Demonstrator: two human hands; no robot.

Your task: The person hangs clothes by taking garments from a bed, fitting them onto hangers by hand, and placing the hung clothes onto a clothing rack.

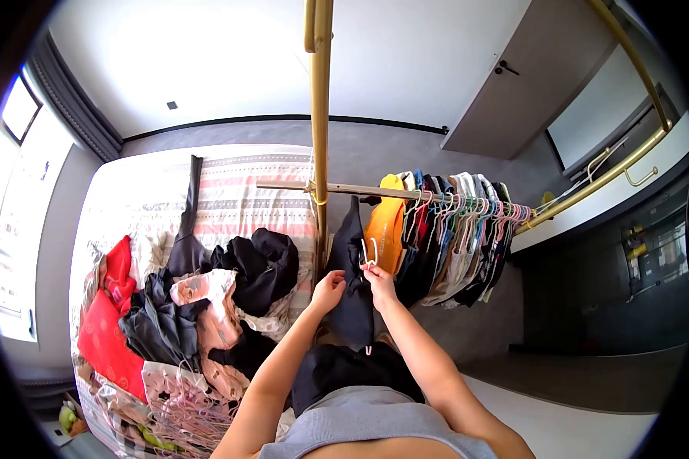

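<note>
A black garment (349,306) hangs in front of me, long and narrow, its upper end near the gold rack post. My left hand (329,291) is at its left edge, fingers curled and closed on the cloth. On the other side, my right hand (379,283) pinches a white hanger (365,251) whose hook points up. How far the hanger sits inside the garment is hidden. Just beyond my right hand hangs an orange top (385,228), the nearest piece in a row of clothes (459,252) on the rail.
A gold clothes rack post (321,115) rises at centre, with a horizontal rail (367,189) running right. Left stands a bed (245,164) with piled clothes, a red garment (107,329) and several pink hangers (195,413). A dark glossy panel (612,260) is at right.
</note>
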